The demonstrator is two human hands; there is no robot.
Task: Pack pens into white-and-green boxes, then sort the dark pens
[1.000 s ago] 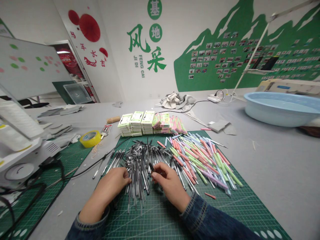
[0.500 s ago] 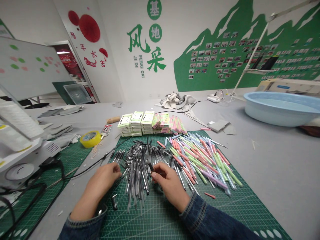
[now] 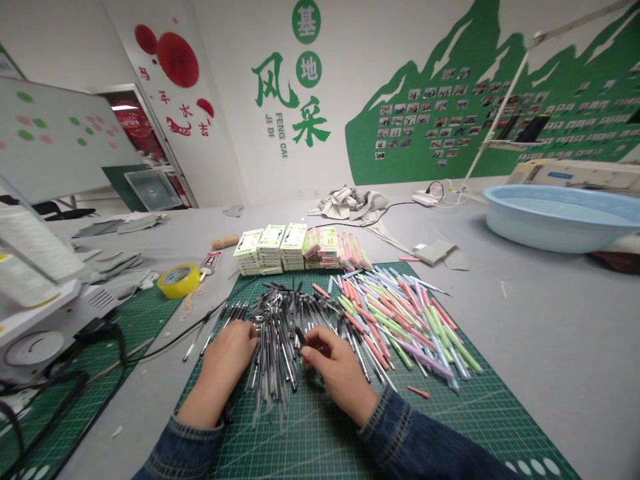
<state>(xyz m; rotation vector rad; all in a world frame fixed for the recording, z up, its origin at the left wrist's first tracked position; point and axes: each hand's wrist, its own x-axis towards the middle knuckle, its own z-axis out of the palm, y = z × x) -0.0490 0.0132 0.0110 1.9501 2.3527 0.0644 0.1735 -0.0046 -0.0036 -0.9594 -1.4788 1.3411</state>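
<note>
My left hand (image 3: 227, 357) rests on the left edge of a heap of clear pens with black tips (image 3: 280, 327). Its fingers curl down into the pens, and what they grip is hidden. My right hand (image 3: 336, 367) sits just right of the heap's middle, thumb and forefinger pinched on a small black pen part (image 3: 301, 335). Both hands are over a green cutting mat (image 3: 450, 427). A spread of pastel pink, green and blue pens (image 3: 405, 313) lies to the right of the clear ones.
Rows of small green and pink boxes (image 3: 295, 243) stand behind the pens. A yellow tape roll (image 3: 179, 280) and a white machine with black cables (image 3: 35, 307) are at the left. A light blue basin (image 3: 560, 217) sits far right, and crumpled cloth (image 3: 350, 200) lies at the back.
My left hand swung out to the left of the heap half a second ago, then came back onto the clear pens. My right hand kept its pinch and barely moved.
</note>
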